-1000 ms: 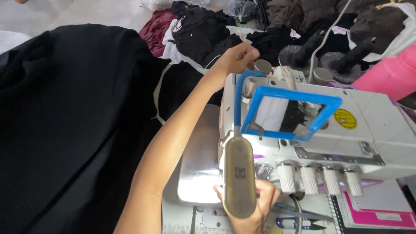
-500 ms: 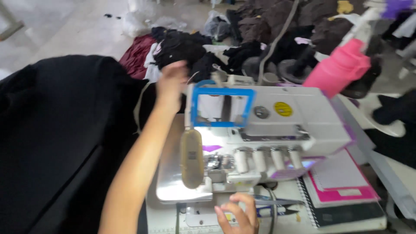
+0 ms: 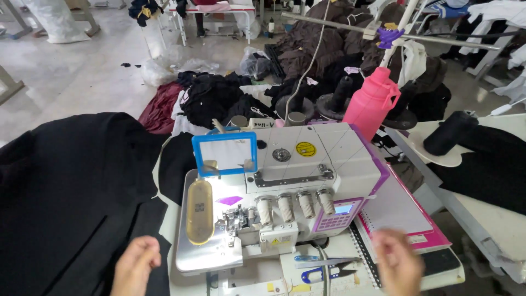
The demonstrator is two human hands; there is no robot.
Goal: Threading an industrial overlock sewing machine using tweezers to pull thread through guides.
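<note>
Between the left hand (image 3: 135,267) and the right hand (image 3: 399,264) sits an overlock sewing machine (image 3: 307,164) in smooth, slightly glossy white plastic, with a bright metal bed plate (image 3: 205,255) shining under its lamp and a glossy blue plastic frame (image 3: 224,153) on top. Left of the left hand spreads matt black cloth (image 3: 66,203), soft and dull. Just before the right hand lie small snips (image 3: 320,271) with blue plastic grips, and a paper notebook (image 3: 397,208) with a pink cover. Beyond stands a matt pink plastic bottle (image 3: 372,104).
</note>
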